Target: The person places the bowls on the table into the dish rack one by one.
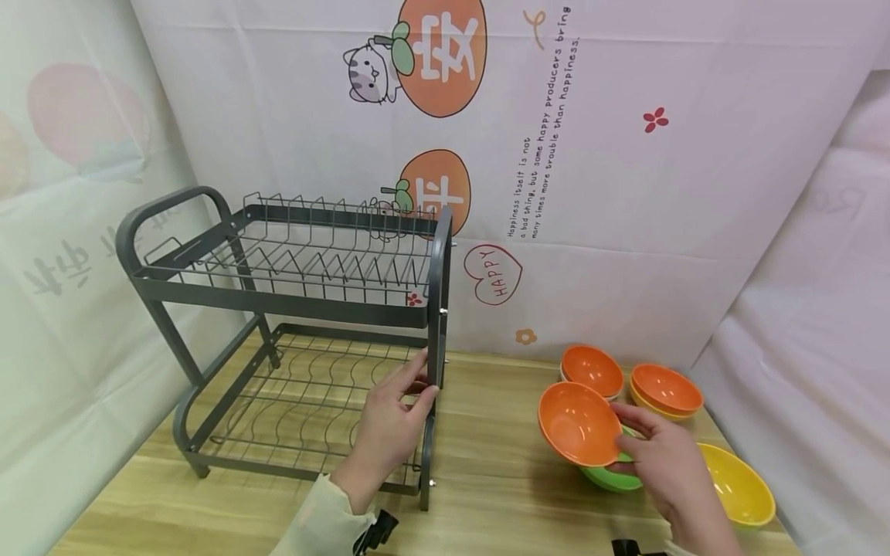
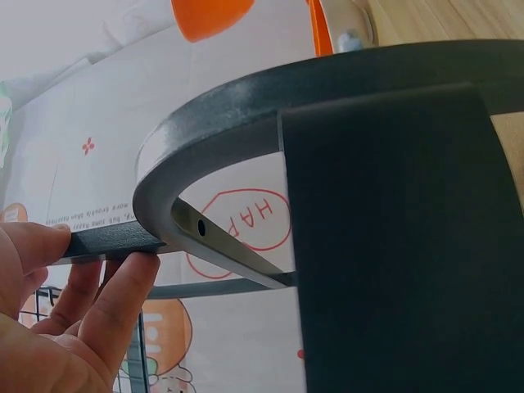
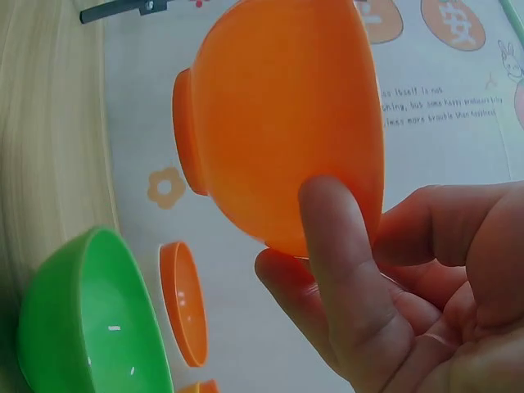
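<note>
Above tabletop (image 1: 490, 440), right hand (image 1: 669, 463) apparently grips bowl's (image 1: 579, 423) edge.

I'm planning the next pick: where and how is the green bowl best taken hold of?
Probably the right rim, from above and the right: the green bowl sits mouth up, so its rim can be pinched; in the head view, the orange bowl in the right hand overlaps its left side.

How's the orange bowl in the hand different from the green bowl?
The held orange bowl is bright orange, while the green bowl is bright green. The held orange bowl is up in the right hand; the green bowl sits lower, on the table. Both are round, shiny bowls.
</note>
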Demonstrator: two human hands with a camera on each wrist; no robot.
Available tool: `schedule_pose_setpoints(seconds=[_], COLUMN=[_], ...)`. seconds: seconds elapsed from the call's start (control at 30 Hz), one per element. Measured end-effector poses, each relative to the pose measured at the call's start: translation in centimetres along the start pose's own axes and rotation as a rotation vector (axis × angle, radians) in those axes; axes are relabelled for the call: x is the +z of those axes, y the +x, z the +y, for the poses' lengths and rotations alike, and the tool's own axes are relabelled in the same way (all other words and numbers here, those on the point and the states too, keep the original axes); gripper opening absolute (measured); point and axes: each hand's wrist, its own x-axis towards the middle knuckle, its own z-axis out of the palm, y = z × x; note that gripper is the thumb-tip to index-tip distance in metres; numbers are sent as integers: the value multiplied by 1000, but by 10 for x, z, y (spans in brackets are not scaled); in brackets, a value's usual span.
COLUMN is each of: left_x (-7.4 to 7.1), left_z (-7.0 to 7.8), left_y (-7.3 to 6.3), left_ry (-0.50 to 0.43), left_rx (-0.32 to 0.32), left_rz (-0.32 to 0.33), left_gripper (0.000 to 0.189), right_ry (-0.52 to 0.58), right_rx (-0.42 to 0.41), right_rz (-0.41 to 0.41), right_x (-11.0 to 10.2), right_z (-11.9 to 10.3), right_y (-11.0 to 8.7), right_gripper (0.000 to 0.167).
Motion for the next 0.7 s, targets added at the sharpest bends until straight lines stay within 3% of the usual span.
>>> schedule_pose_setpoints(seconds=[0.3, 0.43, 0.6, 0.7], left_x=[0, -1, -2, 1], left_z=[-1, 8, 29, 40], left_y=[0, -6, -24, -32], left_ry=[14, -7, -192, -383], left_rx=[-5, -31, -81, -138], left_rz=[-19, -14, 11, -109], left_gripper=[55, 59, 43, 41], right_ry=[-22, -29, -39, -38], right_rx=[11, 10, 26, 20], right_rz=[5, -1, -4, -10], right_x=[9, 10, 12, 13], right_z=[-6, -8, -12, -13], right_y=[-5, -7, -8, -9], right_gripper=[50, 50, 51, 51])
